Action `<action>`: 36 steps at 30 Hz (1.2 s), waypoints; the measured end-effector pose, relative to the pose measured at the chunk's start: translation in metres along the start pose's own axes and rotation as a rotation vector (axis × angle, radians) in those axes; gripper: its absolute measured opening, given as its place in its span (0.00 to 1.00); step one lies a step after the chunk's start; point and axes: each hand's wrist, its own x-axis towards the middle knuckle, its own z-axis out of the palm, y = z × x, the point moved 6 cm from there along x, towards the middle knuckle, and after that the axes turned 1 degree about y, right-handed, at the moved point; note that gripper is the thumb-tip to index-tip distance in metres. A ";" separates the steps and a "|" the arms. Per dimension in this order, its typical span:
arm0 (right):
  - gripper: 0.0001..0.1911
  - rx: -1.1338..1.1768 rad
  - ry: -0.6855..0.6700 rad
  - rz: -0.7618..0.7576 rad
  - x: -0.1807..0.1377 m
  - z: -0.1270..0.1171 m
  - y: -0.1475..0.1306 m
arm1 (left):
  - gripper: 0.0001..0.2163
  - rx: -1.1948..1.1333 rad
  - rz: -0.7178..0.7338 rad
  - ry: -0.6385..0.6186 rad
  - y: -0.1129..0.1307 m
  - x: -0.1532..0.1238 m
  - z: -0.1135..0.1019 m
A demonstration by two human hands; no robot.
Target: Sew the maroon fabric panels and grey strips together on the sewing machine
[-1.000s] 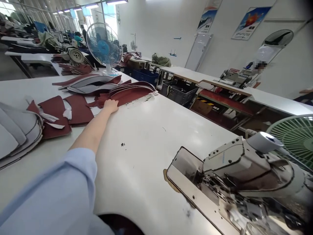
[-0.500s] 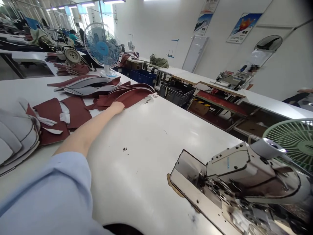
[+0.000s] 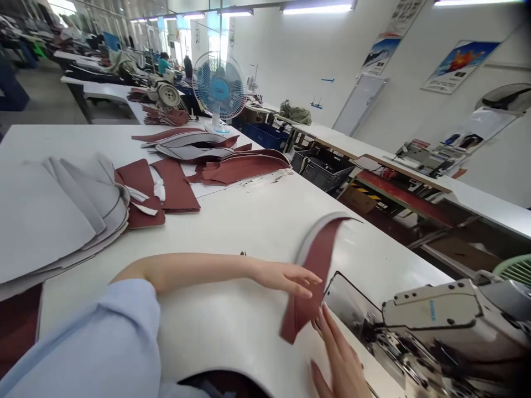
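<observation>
A curved dark-red piece of material (image 3: 317, 260) with a pale grey edge lies at a slant on the white table, blurred along its outline. My left hand (image 3: 286, 278) reaches in from the left, fingers stretched over the middle of the piece. Whether the fingertips press on it is hard to tell. My right hand (image 3: 342, 354) is close to its lower right edge, open, fingers extended and thumb apart. A sewing machine (image 3: 435, 315) stands just right of the piece, its flat metal bed (image 3: 346, 296) beside my right fingertips.
Several dark-red curved pieces (image 3: 249, 167) are piled at the back of the table (image 3: 232, 215). Stacked grey panels (image 3: 53, 210) and flat dark-red pieces (image 3: 178, 188) lie on the left. A blue fan (image 3: 219, 88) stands behind them. A dark crate (image 3: 323, 168) sits beyond the table edge.
My left hand has come from the far pile toward the machine, and one curved dark-red piece now lies beneath it. My right hand has entered view. The camera view has turned left.
</observation>
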 end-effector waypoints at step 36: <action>0.33 0.072 -0.104 -0.099 0.007 0.019 0.011 | 0.12 0.747 0.262 0.349 0.013 0.029 -0.025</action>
